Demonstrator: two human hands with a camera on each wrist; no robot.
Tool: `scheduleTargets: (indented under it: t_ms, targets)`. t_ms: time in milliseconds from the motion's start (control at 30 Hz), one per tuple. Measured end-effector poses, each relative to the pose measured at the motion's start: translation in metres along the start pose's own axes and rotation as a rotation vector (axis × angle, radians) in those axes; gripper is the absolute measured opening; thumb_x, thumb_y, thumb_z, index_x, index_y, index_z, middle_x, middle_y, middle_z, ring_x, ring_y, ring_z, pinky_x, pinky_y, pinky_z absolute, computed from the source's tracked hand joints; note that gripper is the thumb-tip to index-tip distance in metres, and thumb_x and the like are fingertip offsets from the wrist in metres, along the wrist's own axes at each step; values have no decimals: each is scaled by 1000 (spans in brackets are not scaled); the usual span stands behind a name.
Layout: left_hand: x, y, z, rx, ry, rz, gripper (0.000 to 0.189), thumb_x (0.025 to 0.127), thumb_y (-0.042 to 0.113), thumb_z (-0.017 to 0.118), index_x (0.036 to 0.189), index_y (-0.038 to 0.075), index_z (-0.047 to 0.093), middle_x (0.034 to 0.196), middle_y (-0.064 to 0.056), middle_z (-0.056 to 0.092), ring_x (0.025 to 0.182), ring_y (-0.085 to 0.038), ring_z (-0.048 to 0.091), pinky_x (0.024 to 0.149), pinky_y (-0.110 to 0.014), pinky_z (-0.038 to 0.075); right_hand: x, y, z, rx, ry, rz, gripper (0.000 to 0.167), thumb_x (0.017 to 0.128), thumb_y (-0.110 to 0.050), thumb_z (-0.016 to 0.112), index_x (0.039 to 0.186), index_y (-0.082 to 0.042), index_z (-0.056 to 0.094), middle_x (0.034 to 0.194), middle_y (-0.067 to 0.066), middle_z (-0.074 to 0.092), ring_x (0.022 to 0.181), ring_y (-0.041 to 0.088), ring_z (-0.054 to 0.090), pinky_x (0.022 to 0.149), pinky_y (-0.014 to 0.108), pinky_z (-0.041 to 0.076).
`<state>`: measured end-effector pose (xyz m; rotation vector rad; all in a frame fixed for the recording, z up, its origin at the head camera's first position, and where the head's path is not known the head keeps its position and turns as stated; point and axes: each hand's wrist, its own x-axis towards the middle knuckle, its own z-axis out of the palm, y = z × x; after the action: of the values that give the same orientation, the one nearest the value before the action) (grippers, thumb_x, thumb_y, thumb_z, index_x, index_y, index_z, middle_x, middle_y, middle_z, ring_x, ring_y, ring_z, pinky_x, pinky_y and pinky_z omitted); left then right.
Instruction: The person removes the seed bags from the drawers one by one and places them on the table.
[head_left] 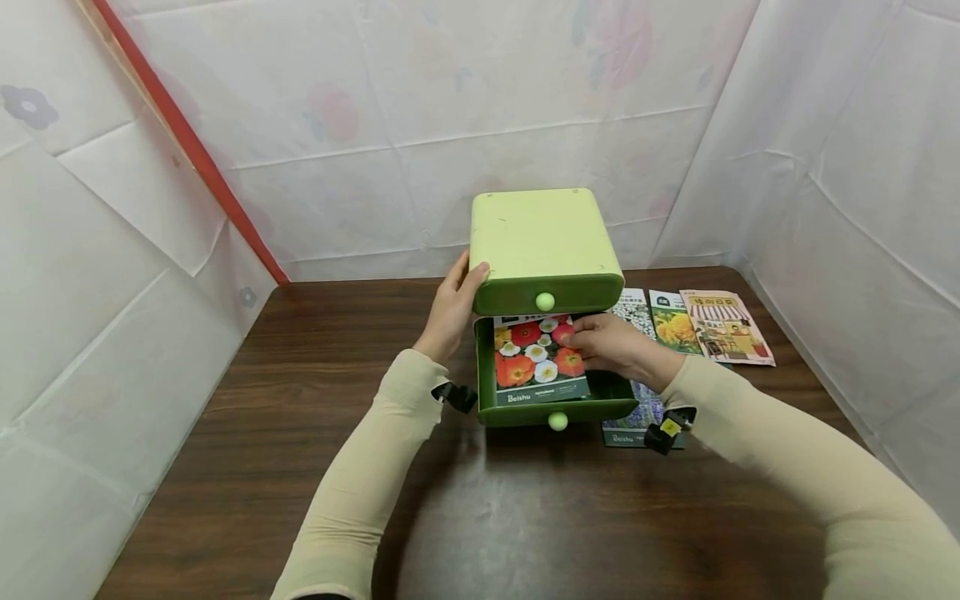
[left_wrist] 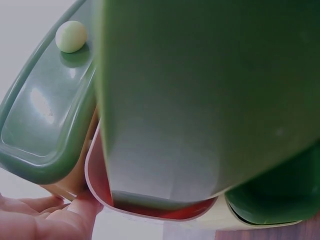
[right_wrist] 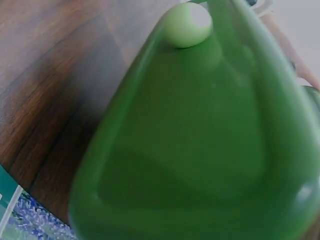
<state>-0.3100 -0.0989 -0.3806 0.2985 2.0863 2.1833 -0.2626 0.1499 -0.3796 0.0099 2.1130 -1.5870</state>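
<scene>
A small drawer cabinet (head_left: 543,233) with a light yellow-green top stands at the back of the table. Its top drawer (head_left: 517,296) is closed, while the green drawer (head_left: 558,414) beneath it is pulled out. Against the cabinet's left side rests my left hand (head_left: 448,310), thumb at the front top corner; its fingers (left_wrist: 40,204) also show along the side in the left wrist view. Inside the pulled-out drawer lies a seed packet (head_left: 536,367) with red and white flowers. My right hand (head_left: 618,346) pinches this packet's right edge, fingertips partly hidden. The drawer front (right_wrist: 185,135) fills the right wrist view.
Right of the cabinet lie several more seed packets: a purple-flowered one (head_left: 622,435), a white-flowered one (head_left: 633,310), a yellow-flowered one (head_left: 672,325) and one with a shop drawing (head_left: 726,329). White sheeting (head_left: 375,167) hangs behind and beside the dark wooden table (head_left: 300,400).
</scene>
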Motion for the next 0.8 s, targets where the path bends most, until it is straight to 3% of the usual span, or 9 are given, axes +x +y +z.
scheduleTargets:
  t_ms: [100,333,600,800]
  targets:
    - [1,-1,0,-6,3,-1,71,96,55,53,156,36,21,160,5,28,127,-26,52,104,-50,46,-6,-3,-4,20,-16,8,34,102,-12,51,129,7,45,84,-3,56,70,6,54,69,25,52]
    - [1,-1,1,-9,8,2,72,96,53,53,157,34,20,161,4,26,130,-25,50,106,-50,45,-17,-4,-7,98,-48,40,14,101,-12,53,111,-2,53,85,-4,60,67,5,56,68,24,54]
    - [1,0,0,-1,1,7,72,97,53,53,157,33,19,161,4,25,131,-26,49,106,-50,45,-36,-6,-8,94,-97,41,17,101,-11,52,113,0,52,78,-3,50,63,6,42,66,24,52]
    - [2,-1,0,-1,11,4,73,96,53,53,157,32,19,160,3,28,128,-25,51,105,-49,46,-49,-8,-9,93,-152,24,23,100,-11,53,118,5,53,94,1,66,76,7,63,73,26,58]
